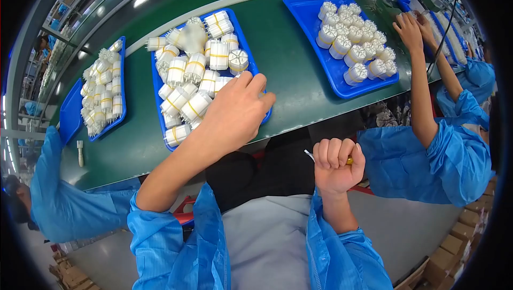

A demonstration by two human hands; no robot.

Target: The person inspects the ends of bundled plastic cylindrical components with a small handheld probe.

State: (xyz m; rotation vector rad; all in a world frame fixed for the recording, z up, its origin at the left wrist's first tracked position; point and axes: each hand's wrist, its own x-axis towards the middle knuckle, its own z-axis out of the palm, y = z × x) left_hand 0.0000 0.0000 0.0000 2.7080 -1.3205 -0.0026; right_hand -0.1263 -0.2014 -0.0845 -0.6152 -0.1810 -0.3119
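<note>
My left hand (235, 111) reaches over the near right part of a blue tray (251, 60) on the green conveyor belt (291, 63), fingers curled down onto white cylindrical parts with yellow bands (195, 71); whether it grips one is hidden. My right hand (336, 164) is held off the belt near my body, fist closed around a thin tool with a yellow handle (349, 160) and a pale tip (309, 155) sticking out to the left.
Another blue tray of white parts (334, 73) lies to the right, and a third (120, 79) to the left. A person's arms in blue sleeves (422, 92) reach onto the belt at right. Another person in blue (59, 199) stands at left. Cardboard boxes (470, 226) sit lower right.
</note>
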